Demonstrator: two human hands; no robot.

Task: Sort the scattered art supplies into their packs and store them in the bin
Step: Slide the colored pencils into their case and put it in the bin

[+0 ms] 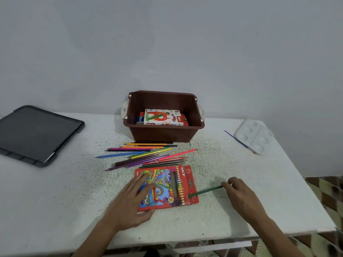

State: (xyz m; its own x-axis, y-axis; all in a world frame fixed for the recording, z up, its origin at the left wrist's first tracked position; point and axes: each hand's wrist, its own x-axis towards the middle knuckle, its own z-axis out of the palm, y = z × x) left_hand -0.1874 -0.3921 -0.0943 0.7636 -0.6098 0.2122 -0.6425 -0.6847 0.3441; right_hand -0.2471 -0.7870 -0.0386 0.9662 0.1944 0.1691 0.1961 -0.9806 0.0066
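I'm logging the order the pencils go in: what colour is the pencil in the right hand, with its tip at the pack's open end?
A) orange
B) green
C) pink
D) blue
B: the right hand pinches a green pencil, whose tip meets the open end of the red colour pencil pack, which the left hand presses flat on the table.

Brown bin (163, 133), red swirl-patterned pencil pack (167, 190), green pencil (206, 191), white speckled table (74, 182), black tray (37, 133), white palette (254, 135)

Glossy printed card pencil pack (167, 188), smooth brown plastic bin (165, 133), matt speckled table (74, 191), white plastic palette (254, 135)
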